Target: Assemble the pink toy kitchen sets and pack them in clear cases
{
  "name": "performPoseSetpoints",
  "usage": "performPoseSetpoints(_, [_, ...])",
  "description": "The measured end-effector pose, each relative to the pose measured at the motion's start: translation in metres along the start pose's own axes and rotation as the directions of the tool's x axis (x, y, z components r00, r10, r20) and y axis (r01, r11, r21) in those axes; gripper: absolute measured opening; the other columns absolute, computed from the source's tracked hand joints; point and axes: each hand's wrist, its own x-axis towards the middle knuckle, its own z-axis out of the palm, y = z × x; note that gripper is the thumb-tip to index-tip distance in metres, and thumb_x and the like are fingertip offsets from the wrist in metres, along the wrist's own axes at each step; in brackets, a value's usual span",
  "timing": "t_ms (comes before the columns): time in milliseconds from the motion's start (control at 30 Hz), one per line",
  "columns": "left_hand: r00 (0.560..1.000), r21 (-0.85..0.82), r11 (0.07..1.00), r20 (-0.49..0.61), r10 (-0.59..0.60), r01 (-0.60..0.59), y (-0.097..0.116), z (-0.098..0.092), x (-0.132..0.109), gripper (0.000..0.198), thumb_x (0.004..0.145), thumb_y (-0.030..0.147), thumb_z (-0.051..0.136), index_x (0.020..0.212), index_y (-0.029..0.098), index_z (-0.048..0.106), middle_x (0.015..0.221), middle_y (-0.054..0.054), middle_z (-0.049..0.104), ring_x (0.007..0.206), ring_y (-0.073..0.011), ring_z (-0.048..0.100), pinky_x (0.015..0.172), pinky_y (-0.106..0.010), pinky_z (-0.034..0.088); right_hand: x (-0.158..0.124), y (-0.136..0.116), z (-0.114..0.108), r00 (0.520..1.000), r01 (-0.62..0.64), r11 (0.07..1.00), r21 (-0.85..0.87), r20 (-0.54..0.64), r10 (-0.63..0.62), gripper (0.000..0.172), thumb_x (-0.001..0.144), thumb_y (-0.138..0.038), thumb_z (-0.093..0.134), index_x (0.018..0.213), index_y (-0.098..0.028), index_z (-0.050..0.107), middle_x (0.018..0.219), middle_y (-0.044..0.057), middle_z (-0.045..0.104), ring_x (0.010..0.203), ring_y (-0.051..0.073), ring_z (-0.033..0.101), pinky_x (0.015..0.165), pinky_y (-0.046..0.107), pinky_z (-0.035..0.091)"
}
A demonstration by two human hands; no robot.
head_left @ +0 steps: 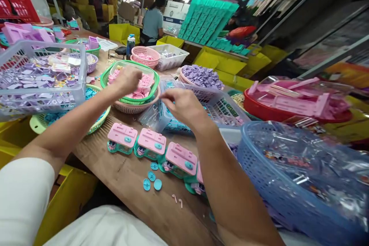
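My left hand is curled closed above the green basket of pink plastic pieces. Its fingertips are hidden, so anything in them cannot be seen. At the corner of a clear plastic crate hovers my right hand, thumb and fingers drawn together; whatever they may hold is too small to make out. Below, several toy buses with pink roofs and teal bases stand in a row, the nearest partly behind my right forearm. Loose blue discs and two small pink-white hooked pieces lie before them.
Left stands a clear crate of purple parts. A blue basket of bagged parts and a red tub of pink parts are at right. Purple pieces fill a farther basket. Behind, a person sits near stacked teal parts.
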Motion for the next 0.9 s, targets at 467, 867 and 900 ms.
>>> performPoseSetpoints(467, [0.906,0.14,0.972,0.358,-0.225,0.186,-0.062,0.03,0.098,0.03,0.063,0.013,0.077,0.093,0.015,0.081,0.096,-0.01,0.078,0.094,-0.0246,0.069,0.085,-0.025,0.05,0.191,0.035,0.099,0.929,-0.144,0.985,-0.092,0.331,0.167,0.014,0.072,-0.004,0.072,0.081,-0.013,0.078,0.087,0.008,0.078,0.093,0.021,0.071,0.09,0.026,0.053])
performPoseSetpoints(867, [0.902,-0.291,0.873,0.309,-0.301,0.391,-0.078,0.013,0.093,0.015,0.075,0.025,0.076,0.086,0.015,0.08,0.07,-0.005,0.072,0.069,-0.0152,0.062,0.067,-0.024,0.047,0.19,0.061,0.101,0.906,-0.419,0.706,0.571,0.314,0.284,0.014,0.08,-0.004,0.073,0.082,-0.013,0.063,0.067,-0.001,0.066,0.058,0.008,0.065,0.064,0.022,0.057])
performPoseSetpoints(900, [0.899,-0.318,0.858,0.312,-0.307,0.404,-0.077,0.012,0.092,0.014,0.075,0.024,0.076,0.084,0.015,0.08,0.068,-0.005,0.071,0.068,-0.0152,0.062,0.066,-0.025,0.047,0.19,0.061,0.101,0.904,-0.426,0.681,0.595,0.315,0.289,0.016,0.078,-0.004,0.075,0.081,-0.013,0.063,0.066,-0.002,0.065,0.057,0.008,0.064,0.063,0.022,0.057])
